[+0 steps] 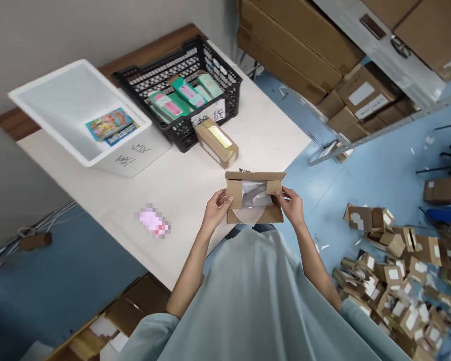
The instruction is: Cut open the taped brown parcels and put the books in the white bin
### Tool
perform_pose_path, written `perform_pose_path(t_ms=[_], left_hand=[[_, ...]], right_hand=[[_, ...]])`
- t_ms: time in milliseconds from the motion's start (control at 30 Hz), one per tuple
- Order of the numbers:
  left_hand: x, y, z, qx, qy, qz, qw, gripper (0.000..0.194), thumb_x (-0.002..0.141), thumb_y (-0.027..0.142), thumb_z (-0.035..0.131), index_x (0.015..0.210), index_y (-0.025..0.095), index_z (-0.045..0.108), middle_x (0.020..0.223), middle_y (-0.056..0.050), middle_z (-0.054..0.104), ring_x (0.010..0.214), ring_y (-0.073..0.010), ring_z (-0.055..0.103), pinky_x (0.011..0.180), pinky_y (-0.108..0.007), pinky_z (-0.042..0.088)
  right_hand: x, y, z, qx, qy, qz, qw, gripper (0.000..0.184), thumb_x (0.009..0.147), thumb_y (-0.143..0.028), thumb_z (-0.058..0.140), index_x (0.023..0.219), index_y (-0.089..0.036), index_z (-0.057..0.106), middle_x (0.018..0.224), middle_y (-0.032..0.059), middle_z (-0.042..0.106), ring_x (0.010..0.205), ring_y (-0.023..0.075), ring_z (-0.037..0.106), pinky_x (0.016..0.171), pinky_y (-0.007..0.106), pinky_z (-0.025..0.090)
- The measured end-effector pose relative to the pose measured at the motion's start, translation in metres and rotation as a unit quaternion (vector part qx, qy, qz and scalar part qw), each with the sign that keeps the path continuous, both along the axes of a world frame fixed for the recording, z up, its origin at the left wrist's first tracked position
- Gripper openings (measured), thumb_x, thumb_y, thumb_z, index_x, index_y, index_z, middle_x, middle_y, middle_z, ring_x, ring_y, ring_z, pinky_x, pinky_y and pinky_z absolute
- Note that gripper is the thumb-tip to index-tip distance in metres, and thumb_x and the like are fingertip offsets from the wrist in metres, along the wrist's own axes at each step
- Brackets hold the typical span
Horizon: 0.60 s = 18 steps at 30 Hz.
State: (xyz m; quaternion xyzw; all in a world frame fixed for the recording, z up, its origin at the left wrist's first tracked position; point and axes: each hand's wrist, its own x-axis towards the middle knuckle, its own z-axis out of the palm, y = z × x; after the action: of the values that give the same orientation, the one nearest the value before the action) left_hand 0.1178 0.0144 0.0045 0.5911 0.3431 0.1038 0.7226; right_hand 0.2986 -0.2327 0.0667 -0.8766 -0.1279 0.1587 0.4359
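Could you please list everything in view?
Table: one, whitish, middle
Floor: one, blue, below
Open carton: one, brown, centre
Closed carton: one, brown, on table
Bin: one, white, on table
Packets: at least two, multicoloured, in bin
Crate: one, black, beside bin
Boxes: several, mostly green, in crate
Blurred item: one, pink, on table
Shelving: one, grey, upper right
Stacked cartons: several, brown, upper right
Loose cartons: many, brown, on floor
Garment: one, bluish, bottom
Left hand: one, bare, holding open carton
Right hand: one, bare, holding open carton

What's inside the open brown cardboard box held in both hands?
The open brown cardboard box shows crumpled, whitish, film-like wrapping, partly draped over the near flap. Anything beneath the wrapping is covered, and the end flaps hide part of the interior.
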Motion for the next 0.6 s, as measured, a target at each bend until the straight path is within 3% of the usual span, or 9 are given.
perform_pose_path(t_ms=[100, 233, 333, 433, 600], left_hand=[[0.049, -0.02, 0.008, 0.023, -0.017, -0.087, 0.996, 0.065, 0.091, 0.06, 0.087, 0.139, 0.019, 0.073, 0.154, -0.018, 0.074, 0.138, -0.0363, 0.074, 0.123, -0.053, 0.058], [0.114, -0.067, 0.011, 0.056, -0.022, -0.163, 0.985, 0.056, 0.098, 0.052, 0.08, 0.144, 0.02, 0.073, 0.156, -0.016, 0.073, 0.131, -0.0326, 0.077, 0.117, -0.048, 0.062], [0.164, -0.108, 0.004, 0.064, -0.017, -0.209, 0.976, 0.052, 0.101, 0.042, 0.076, 0.148, 0.021, 0.072, 0.157, -0.017, 0.072, 0.126, -0.0303, 0.079, 0.114, -0.047, 0.064], [0.215, -0.148, -0.005, 0.085, -0.017, -0.259, 0.962, 0.052, 0.102, 0.034, 0.072, 0.151, 0.02, 0.071, 0.158, -0.016, 0.072, 0.134, -0.0306, 0.077, 0.122, -0.047, 0.06], [0.279, -0.189, -0.017, 0.151, 0.057, -0.332, 0.929, 0.053, 0.099, 0.031, 0.076, 0.151, 0.021, 0.074, 0.16, -0.015, 0.071, 0.148, -0.0357, 0.069, 0.129, -0.051, 0.053]], right_hand=[[0.014, -0.046, 0.006, -0.016, -0.014, -0.069, 0.997, 0.077, 0.097, -0.085, 0.063, 0.133, -0.02, 0.083, 0.131, 0.0188, 0.082, 0.107, 0.0322, 0.082, 0.094, 0.049, 0.072], [0.045, -0.108, 0.004, -0.055, -0.028, -0.138, 0.988, 0.073, 0.098, -0.082, 0.061, 0.127, -0.02, 0.085, 0.125, 0.0192, 0.084, 0.103, 0.0335, 0.082, 0.092, 0.048, 0.07], [0.075, -0.151, -0.007, -0.103, -0.034, -0.175, 0.979, 0.071, 0.098, -0.08, 0.057, 0.122, -0.02, 0.086, 0.122, 0.019, 0.085, 0.1, 0.034, 0.083, 0.091, 0.047, 0.068], [0.106, -0.193, -0.022, -0.144, -0.022, -0.204, 0.968, 0.066, 0.098, -0.075, 0.055, 0.117, -0.02, 0.086, 0.117, 0.0192, 0.085, 0.1, 0.0357, 0.083, 0.094, 0.05, 0.066], [0.15, -0.246, -0.043, -0.187, -0.002, -0.276, 0.943, 0.072, 0.095, -0.063, 0.059, 0.141, -0.01, 0.075, 0.132, 0.0286, 0.081, 0.116, 0.0418, 0.082, 0.102, 0.059, 0.064]])
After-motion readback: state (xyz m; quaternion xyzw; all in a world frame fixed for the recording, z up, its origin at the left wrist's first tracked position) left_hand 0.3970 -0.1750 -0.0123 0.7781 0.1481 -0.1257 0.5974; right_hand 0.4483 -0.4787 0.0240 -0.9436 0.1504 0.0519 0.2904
